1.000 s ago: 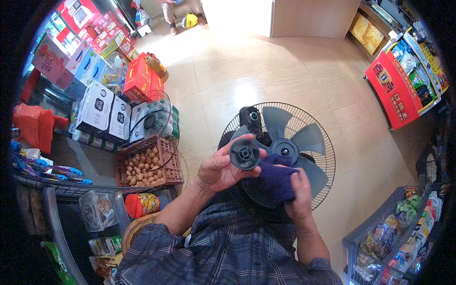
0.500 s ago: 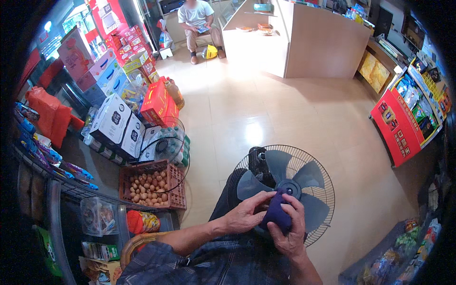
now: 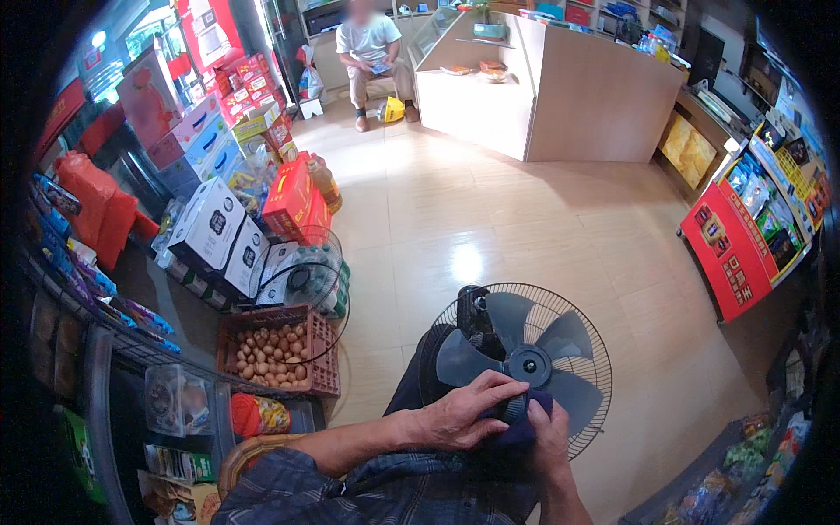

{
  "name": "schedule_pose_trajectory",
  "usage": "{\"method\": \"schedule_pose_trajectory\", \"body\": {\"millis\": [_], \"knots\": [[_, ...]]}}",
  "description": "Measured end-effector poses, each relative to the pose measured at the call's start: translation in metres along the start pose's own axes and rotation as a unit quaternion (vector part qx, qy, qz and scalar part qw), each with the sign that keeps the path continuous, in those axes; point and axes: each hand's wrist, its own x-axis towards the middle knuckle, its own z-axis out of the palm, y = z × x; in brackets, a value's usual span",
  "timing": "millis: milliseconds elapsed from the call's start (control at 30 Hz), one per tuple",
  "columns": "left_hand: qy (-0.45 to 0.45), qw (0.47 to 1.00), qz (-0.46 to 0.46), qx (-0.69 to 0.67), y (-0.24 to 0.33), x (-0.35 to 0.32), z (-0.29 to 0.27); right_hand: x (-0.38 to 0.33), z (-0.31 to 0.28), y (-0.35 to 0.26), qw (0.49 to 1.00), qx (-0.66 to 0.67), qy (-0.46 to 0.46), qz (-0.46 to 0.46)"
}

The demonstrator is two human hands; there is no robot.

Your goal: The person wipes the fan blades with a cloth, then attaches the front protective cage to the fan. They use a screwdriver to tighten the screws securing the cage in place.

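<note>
A fan with grey blades lies in front of me against its round wire rear grille, its hub facing up. At the near side of the hub, my left hand pinches a small dark grey, ribbed-looking piece. Whether that piece is loose or part of the fan cannot be made out. My right hand is closed on a dark purple cloth, bunched against the same piece. Part of the near blade area is hidden behind both hands.
Left of me stands a brown crate of eggs, with a round wire fan guard leaning over it. Stacked boxes line the left side. A red-sided snack rack stands right. A seated person is beyond, near a counter.
The cloth has been drawn back toward me and to the right, uncovering the dark grey piece. My left fingers have moved onto that piece. The view has tilted slightly upward.
</note>
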Motion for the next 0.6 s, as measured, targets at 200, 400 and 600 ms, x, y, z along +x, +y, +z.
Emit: {"method": "schedule_pose_trajectory", "body": {"millis": [200,400,600], "knots": [[0.117,0.926,-0.184,-0.309,0.002,0.001,0.009,-0.01,-0.012,0.002,0.981,-0.006,-0.013,-0.192],[0.192,0.896,-0.261,-0.302,0.007,0.011,0.015,-0.015,0.015,0.006,0.824,-0.3,0.008,-0.481],[0.22,0.882,-0.212,-0.359,0.012,0.005,0.042,-0.005,0.017,0.015,0.794,-0.326,0.079,-0.507]]}}
